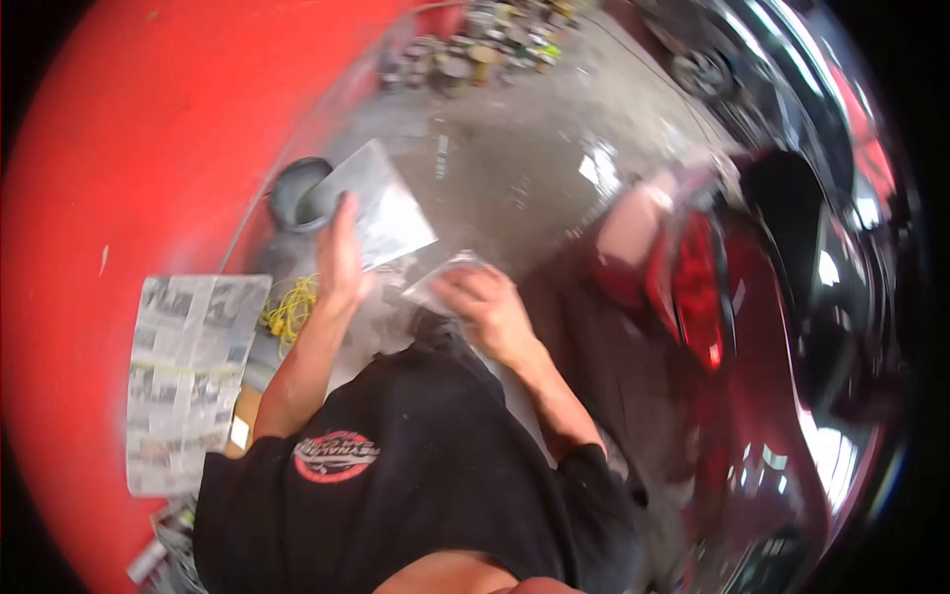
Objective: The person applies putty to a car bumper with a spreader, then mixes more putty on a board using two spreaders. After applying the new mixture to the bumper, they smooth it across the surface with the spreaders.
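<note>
My left hand (341, 259) holds a flat, pale grey-white sheet (394, 206) by its left edge, the thumb lying over it. What the sheet is made of is blurred. Lower and to the right, the fingers of my right hand (482, 305) are curled on a smaller whitish piece (442, 276), thin and partly covered by them. A dark round bucket (289, 198) stands on the floor behind the sheet, which hides part of its opening.
A maroon car (633, 396) with a red tail light (698, 297) stands close on my right. Newspaper (188, 381) hangs on the red wall (198, 119) at left, beside yellow cord (290, 312). Several cans (480, 59) stand farther off; another car wheel (703, 72) shows.
</note>
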